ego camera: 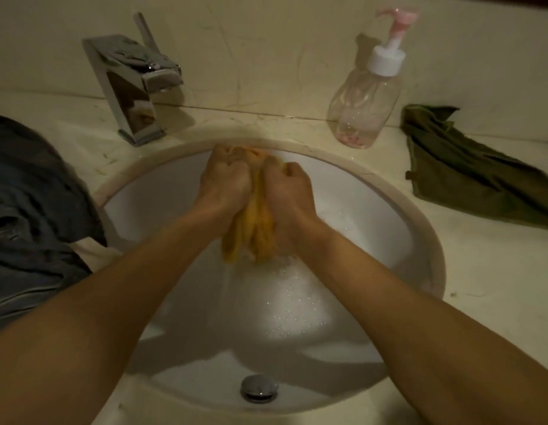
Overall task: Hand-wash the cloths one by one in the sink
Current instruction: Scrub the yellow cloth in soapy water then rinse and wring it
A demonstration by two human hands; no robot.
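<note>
Head view: left hand (225, 176) and right hand (289, 191) both clench yellow cloth (255, 228) over soapy sink (352, 191); green cloth (469, 173) on counter

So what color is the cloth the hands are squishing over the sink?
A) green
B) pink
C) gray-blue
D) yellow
D: the left hand and the right hand both grip a yellow cloth over the sink; the green cloth lies on the counter to the right, and a gray-blue cloth on the left.
</note>
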